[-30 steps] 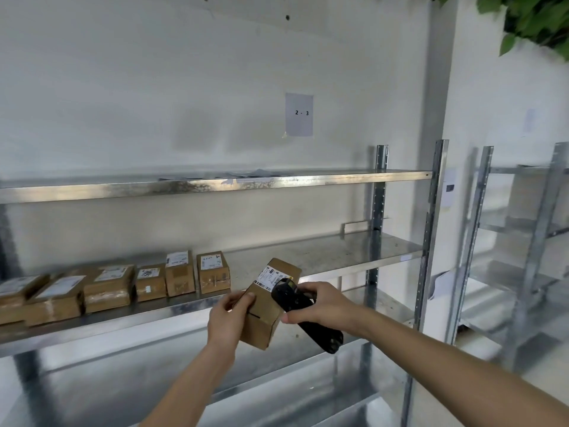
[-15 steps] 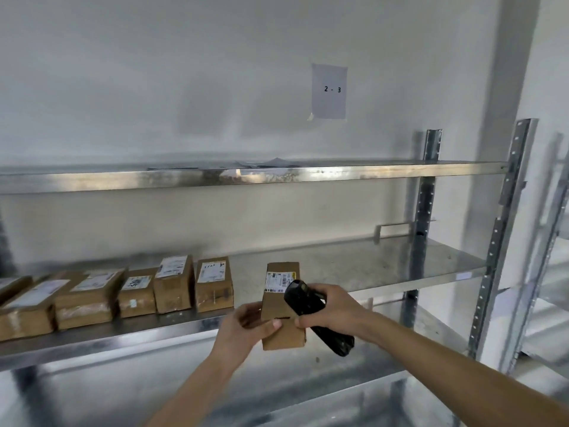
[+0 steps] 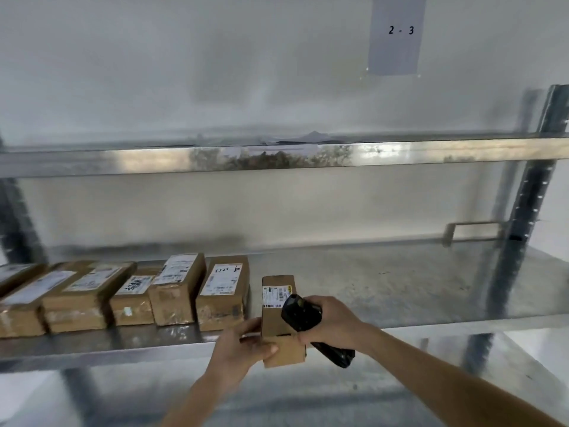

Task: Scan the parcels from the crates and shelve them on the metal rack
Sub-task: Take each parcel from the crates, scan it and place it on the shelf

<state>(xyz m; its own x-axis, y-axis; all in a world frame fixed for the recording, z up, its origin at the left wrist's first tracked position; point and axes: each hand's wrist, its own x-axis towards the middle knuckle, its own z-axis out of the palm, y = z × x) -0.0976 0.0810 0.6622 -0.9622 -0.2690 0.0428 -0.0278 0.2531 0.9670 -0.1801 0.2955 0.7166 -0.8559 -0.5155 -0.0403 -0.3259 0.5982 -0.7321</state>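
Note:
My left hand (image 3: 243, 349) grips a small brown cardboard parcel (image 3: 278, 322) by its near end, holding it over the front edge of the metal rack's middle shelf (image 3: 400, 291). Its white label faces up. My right hand (image 3: 331, 322) holds a black handheld scanner (image 3: 304, 315) against the parcel's right side, with the scanner's head over the label. Several labelled parcels (image 3: 223, 291) stand in a row on the shelf, just left of the held one.
The upper shelf (image 3: 277, 155) carries some flat papers. A paper sign reading "2 - 3" (image 3: 397, 35) hangs on the wall. Rack uprights (image 3: 532, 204) stand at the right; a lower shelf (image 3: 308, 396) lies beneath my arms.
I have moved closer to the rack and to the left. The parcel has turned from tilted to lengthwise and gone forward to the shelf edge, beside the row. Both hands keep their hold.

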